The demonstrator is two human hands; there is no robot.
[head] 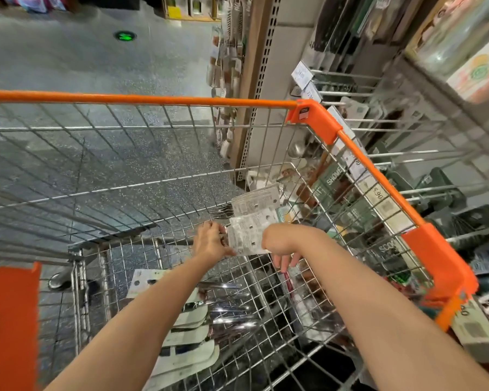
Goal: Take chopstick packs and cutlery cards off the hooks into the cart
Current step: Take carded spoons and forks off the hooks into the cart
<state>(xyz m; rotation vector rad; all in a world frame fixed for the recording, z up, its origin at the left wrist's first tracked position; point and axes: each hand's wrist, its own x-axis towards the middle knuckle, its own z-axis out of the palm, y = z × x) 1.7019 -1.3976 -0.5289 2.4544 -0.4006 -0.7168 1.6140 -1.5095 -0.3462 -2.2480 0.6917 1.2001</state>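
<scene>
Both my arms reach down into the wire cart [158,153] with its orange rim. My left hand [211,241] grips the left edge of a stack of white cutlery cards [250,232], printed backs up, with fork tines sticking out at the far left. My right hand [283,244] is bent at the wrist over the right side of the same cards, fingers pointing down; its hold on them is hidden. More cutlery cards [187,328] with shiny spoons and forks lie on the cart floor below my left forearm.
Display hooks [393,153] with price tags and hanging packs stand right of the cart, close to its orange rim [378,176]. A slotted shelf upright [263,74] rises beyond the cart's far right corner. Speckled grey floor [96,60] stretches ahead and to the left.
</scene>
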